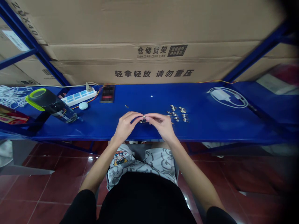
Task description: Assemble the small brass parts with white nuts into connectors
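Observation:
Over the blue shelf top (210,127), my left hand (125,125) and my right hand (163,125) meet at their fingertips. Both are closed in a pinch on one small white piece (144,117), too small to name. Under the fingertips lies another small dark-and-white part (141,122), partly hidden by the hands. A loose group of small white parts with thin brownish pins (177,114) is spread just right of my right hand. A small metal screw-like piece (126,106) lies beyond my left hand, and a tiny white bit (151,96) farther back.
At left are a dark bottle with a lime-green rim (54,105), a white power strip (79,97), a pale rounded object (83,106) and a dark, blurred-out device (107,93). A white charger with coiled cable (220,95) lies right. Cardboard (149,28) stands behind.

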Motion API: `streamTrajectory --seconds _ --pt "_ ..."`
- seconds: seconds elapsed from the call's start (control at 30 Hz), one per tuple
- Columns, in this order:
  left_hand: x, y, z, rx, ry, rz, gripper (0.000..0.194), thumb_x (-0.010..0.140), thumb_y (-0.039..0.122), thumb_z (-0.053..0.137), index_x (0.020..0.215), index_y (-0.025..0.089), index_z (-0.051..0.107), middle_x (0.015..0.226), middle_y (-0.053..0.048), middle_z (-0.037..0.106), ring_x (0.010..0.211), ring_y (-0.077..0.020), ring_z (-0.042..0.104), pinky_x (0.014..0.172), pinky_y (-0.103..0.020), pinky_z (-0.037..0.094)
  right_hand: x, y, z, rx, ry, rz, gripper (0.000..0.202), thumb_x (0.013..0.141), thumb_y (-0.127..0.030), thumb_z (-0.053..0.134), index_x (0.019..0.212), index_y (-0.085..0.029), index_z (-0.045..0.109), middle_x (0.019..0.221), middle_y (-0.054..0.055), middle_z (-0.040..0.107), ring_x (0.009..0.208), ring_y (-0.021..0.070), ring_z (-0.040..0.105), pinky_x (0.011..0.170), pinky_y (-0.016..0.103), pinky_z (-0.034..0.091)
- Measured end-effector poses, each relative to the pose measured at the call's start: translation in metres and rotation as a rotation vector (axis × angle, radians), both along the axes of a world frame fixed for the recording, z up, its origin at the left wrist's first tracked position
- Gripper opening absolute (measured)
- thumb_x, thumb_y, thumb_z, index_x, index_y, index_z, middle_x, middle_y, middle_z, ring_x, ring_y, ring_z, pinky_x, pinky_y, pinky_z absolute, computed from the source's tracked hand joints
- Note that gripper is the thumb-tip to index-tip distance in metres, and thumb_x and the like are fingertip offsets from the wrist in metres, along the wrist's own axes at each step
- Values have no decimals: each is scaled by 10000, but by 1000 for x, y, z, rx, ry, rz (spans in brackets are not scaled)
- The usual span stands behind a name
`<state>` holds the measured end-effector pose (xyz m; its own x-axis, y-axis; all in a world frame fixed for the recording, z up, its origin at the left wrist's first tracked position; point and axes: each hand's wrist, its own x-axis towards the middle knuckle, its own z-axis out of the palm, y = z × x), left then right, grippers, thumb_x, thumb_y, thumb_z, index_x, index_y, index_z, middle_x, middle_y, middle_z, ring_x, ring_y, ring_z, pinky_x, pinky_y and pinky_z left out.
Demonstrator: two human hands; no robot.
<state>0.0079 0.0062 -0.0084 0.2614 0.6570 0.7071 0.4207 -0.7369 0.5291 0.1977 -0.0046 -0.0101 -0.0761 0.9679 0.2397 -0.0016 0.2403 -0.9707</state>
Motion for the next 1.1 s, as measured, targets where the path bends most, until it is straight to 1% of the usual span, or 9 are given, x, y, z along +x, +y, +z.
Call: streamTrajectory --seconds 0.1,0.23,0.33,0.4,0.5,0.63,0.77,0.93,1.1 --pt "0 1 -1 -15 13 21 145 986 298 630 1007 207 741 988 -45 764 934 -177 710 875 -347 580 0 2 -2 73 -141 -58 174 856 -409 744 956 -276 795 972 30 785 909 238 711 812 387 554" --pt "-1 1 -1 -71 43 80 132 989 259 623 1027 208 738 997 -43 757 939 -187 700 878 -351 569 3 11 0 227 -432 -135 157 922 -395 666 954 -293 780 955 32 767 854 231 673 744 378 514" --pt "-3 3 -3 -123 111 152 165 1004 215 582 1094 213 720 1065 -53 747 1002 -211 680 922 -386 550 6 20 2 303 -612 -151 150 942 -349 636 940 -302 778 971 40 761 901 257 649 824 422 495" --pt "-4 5 -5 -139 181 189 195 1009 193 560 1140 212 703 1124 -64 733 1054 -236 663 955 -423 536 7 25 1 309 -698 -141 154 944 -312 628 924 -298 780 1002 49 759 947 276 641 875 449 480" --pt "-5 7 -9 -161 287 212 235 1005 152 533 1179 197 684 1196 -75 709 1095 -259 651 979 -454 530 7 28 -1 304 -801 -114 178 951 -276 610 923 -292 785 1042 58 754 974 285 631 883 457 479" --pt "-6 6 -13 -186 405 227 267 1012 139 492 1187 187 688 1273 -72 684 1166 -258 638 1040 -441 514 7 25 -4 333 -863 -106 216 972 -266 573 965 -281 788 1084 57 744 1000 276 627 894 446 500" --pt "-10 4 -12 -197 526 227 309 1038 171 442 1247 204 667 1343 -56 655 1234 -235 611 1095 -404 488 10 23 -7 364 -884 -83 242 986 -256 546 1010 -251 787 1136 64 732 1030 262 626 936 435 513" --pt "-12 3 -9 -190 563 200 317 1055 193 410 1276 200 637 1367 -69 628 1282 -216 583 1135 -385 453 12 23 -9 382 -898 -79 270 996 -247 517 1053 -233 780 1157 71 731 1029 260 630 952 438 523" --pt "-11 2 -8 -204 605 227 340 1062 201 382 1323 187 599 1464 -90 556 1397 -249 487 1190 -450 391 16 15 -8 403 -959 -43 440 974 -96 380 1235 -206 716 1263 96 701 1112 258 622 998 461 514"
